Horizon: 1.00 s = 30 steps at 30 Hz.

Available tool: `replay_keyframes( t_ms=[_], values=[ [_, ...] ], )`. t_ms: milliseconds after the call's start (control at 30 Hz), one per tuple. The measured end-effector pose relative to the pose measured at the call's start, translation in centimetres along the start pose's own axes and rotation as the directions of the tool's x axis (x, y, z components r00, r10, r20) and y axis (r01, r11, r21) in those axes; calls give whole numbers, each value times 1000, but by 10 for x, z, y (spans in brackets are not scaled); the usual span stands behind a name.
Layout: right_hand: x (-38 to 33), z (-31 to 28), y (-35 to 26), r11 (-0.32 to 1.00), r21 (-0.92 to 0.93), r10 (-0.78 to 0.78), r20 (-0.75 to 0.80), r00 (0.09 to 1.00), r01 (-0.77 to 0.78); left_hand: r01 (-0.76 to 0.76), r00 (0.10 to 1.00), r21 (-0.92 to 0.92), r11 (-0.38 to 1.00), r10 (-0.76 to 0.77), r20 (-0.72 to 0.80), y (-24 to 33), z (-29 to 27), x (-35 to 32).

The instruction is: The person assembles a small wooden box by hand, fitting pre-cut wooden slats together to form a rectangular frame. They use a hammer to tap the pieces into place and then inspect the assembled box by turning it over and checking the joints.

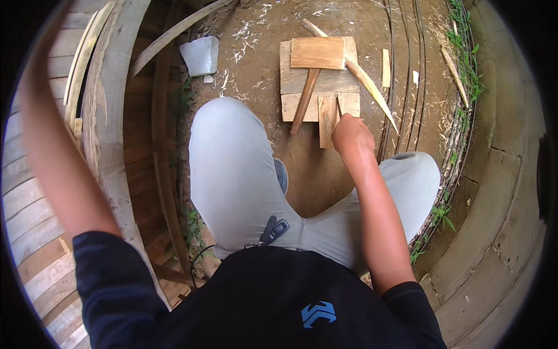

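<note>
The narrow wooden piece (327, 122) was flat, straight-edged and brown; its lower end projected past the near edge of the plank platform (293, 85). The right hand (353, 138) was just beside it, palm down, fingers curled inward, forearm (381, 206) extended forward; what they pinched could not be determined. The left forearm (72, 166) was raised and blurred; the left hand's grip could not be seen.
</note>
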State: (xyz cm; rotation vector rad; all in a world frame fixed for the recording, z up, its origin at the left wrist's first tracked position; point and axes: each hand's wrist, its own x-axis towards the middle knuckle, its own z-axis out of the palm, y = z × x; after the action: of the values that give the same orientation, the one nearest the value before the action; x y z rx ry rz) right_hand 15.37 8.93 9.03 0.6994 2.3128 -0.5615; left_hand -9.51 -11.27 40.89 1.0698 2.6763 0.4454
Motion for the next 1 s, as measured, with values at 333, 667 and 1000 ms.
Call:
replay_keyframes(
  t_ms=[333,667,1000],
  values=[
    [-9,20,-11,999,-2,43,-50,998,-44,-246,929,156,957,187,320,-41,353,83],
    [-12,27,-28,995,-67,66,-105,992,-73,-67,998,19,998,66,1,-128,406,56],
    [-12,31,-15,998,-60,-24,-171,985,14,472,823,-297,830,-536,-189,-215,460,-99]
  ],
)
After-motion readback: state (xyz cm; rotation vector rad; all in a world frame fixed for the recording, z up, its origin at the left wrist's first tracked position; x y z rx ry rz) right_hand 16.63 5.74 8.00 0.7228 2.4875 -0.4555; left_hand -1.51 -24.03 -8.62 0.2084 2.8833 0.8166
